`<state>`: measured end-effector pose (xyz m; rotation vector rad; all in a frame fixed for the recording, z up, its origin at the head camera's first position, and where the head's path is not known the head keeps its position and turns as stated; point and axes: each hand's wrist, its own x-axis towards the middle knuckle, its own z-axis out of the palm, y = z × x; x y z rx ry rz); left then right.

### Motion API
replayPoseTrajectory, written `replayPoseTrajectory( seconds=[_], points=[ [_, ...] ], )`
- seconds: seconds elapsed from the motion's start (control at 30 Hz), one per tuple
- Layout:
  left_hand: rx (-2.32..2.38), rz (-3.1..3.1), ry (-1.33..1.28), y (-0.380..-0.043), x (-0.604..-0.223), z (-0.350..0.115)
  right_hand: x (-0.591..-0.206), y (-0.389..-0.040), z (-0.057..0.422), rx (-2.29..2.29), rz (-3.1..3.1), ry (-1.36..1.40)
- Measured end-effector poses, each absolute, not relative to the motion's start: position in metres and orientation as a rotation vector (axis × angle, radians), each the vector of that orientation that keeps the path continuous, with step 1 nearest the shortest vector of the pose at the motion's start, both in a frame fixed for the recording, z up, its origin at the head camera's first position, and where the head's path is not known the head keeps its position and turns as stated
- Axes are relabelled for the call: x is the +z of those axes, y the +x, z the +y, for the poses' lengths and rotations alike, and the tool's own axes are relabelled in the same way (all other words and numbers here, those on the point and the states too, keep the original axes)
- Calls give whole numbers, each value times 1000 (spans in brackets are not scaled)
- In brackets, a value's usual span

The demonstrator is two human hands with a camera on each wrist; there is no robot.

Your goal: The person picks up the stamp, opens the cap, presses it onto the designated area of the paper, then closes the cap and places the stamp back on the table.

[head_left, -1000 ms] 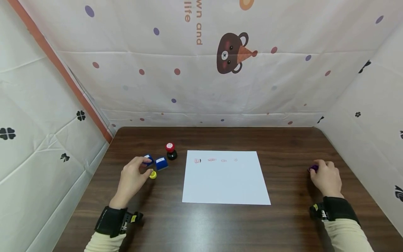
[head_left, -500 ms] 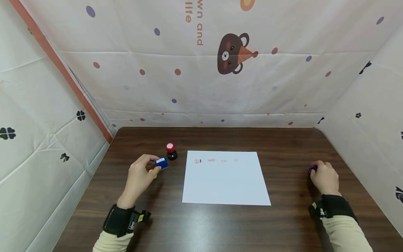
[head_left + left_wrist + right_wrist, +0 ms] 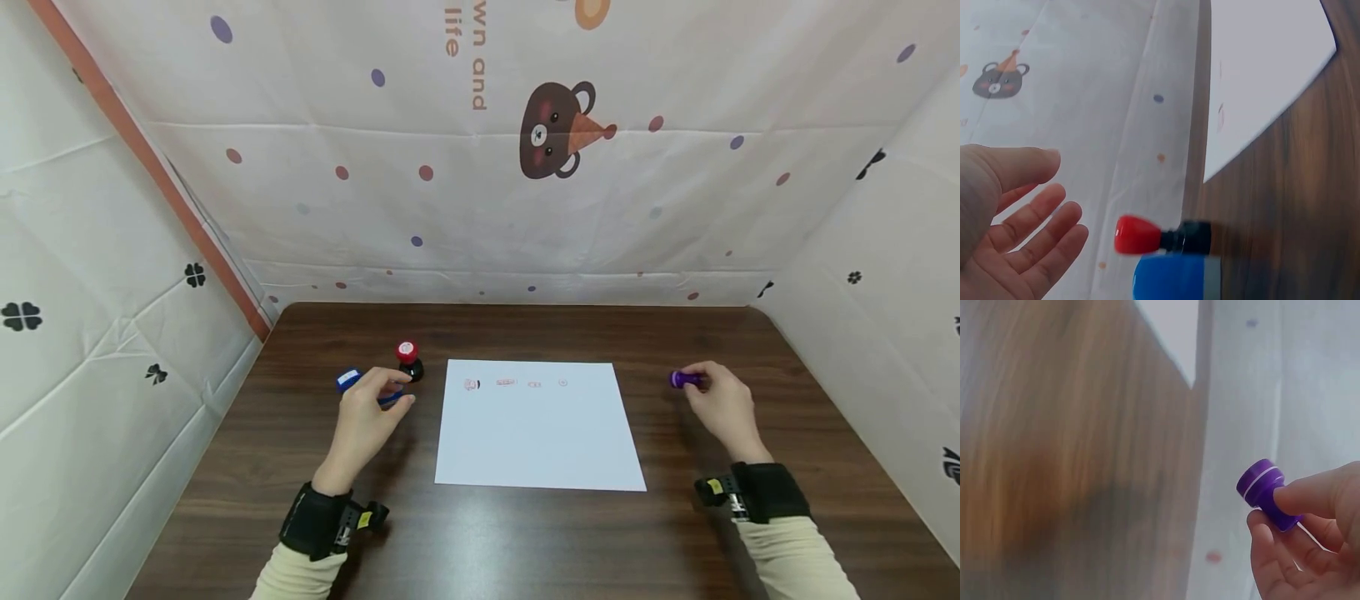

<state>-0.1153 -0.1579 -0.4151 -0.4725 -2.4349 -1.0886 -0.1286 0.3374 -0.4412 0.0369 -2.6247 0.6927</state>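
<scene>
My right hand (image 3: 723,412) pinches a small purple stamp (image 3: 1269,494) between thumb and fingers, raised off the table to the right of the paper in the head view. My left hand (image 3: 363,423) hovers over the stamps on the left, thumb and fingers apart with nothing between them. Under its fingers a blue stamp (image 3: 390,398) is partly covered. Another blue stamp (image 3: 348,380) lies just left of the fingers. A red-topped stamp with a black base (image 3: 1138,235) stands right beyond the fingertips. The yellow stamp is hidden behind the left hand.
A white sheet of paper (image 3: 540,437) lies mid-table, with a row of small red prints (image 3: 506,382) near its far edge. White patterned cloth (image 3: 337,217) walls in the back and sides of the brown wooden table (image 3: 540,542).
My right hand has lifted the purple stamp and carried it left toward the paper. The left hand has moved right across the stamps, fingers parted, now covering the yellow one.
</scene>
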Motion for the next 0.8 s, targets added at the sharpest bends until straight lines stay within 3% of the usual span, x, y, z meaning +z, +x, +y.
replayPoseTrajectory(
  seconds=[0.43,0.8],
  points=[
    [-1236,-2388,-494,-123,-423,-102,-425,-131,251,1043,-2564,145],
    [-1404,-2355,-495,-121,-427,-68,-430,-124,206,1246,-2568,222]
  ],
)
